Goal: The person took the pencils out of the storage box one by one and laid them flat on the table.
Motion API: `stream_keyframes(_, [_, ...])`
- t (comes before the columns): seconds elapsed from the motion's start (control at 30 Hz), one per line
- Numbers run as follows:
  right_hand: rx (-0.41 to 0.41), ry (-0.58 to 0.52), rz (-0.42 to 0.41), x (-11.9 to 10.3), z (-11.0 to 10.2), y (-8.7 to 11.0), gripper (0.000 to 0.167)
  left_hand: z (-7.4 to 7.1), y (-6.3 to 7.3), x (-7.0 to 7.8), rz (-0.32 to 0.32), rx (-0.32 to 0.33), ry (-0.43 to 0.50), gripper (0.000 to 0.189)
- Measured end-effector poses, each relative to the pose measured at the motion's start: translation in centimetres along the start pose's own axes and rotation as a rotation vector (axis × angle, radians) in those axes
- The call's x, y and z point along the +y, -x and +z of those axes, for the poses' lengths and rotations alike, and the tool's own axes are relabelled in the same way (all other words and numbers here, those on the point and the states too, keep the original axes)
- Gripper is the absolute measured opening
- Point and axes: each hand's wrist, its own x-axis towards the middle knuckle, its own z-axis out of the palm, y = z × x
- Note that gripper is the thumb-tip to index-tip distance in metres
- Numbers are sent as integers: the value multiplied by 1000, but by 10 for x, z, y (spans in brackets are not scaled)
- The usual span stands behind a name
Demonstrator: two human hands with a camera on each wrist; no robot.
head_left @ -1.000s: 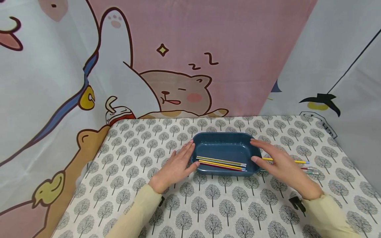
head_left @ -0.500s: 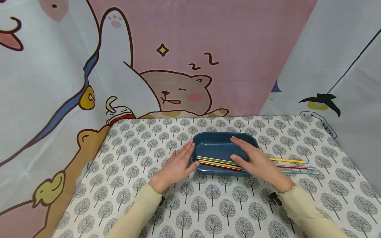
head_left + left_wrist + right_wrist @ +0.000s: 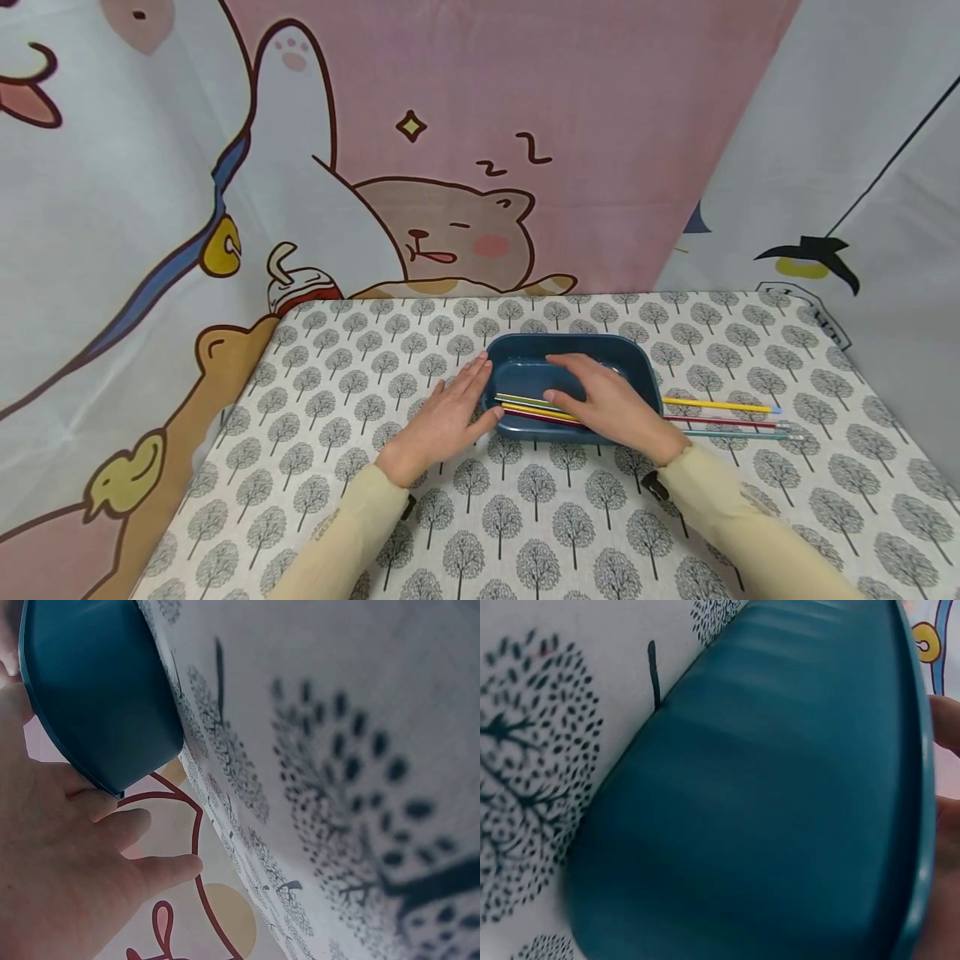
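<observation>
Pencils (image 3: pixel 527 409) lay in a blue tray (image 3: pixel 519 375), left grip (image 3: pixel 441 418) straight-fingered against its rim, right grip (image 3: pixel 609 403) parted, empty, above.

The person wears long sleeves of pale, creamy yellow cloth — the left sleeve (image 3: pixel 348 529) and the right sleeve (image 3: pixel 742 521) match in colour, and both look plain, with soft folds in the fabric. Each ends at the wrist, leaving the left hand (image 3: pixel 441 418) and right hand (image 3: pixel 611 408) bare. By each cuff shows a small black fitting (image 3: pixel 655 486) — the left one mostly hidden.
</observation>
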Motion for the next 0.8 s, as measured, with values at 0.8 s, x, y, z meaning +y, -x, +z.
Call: stream_keyframes(0.8, [-187, 124, 39, -1, 21, -27, 39, -1, 0, 0, 4, -12, 3, 83])
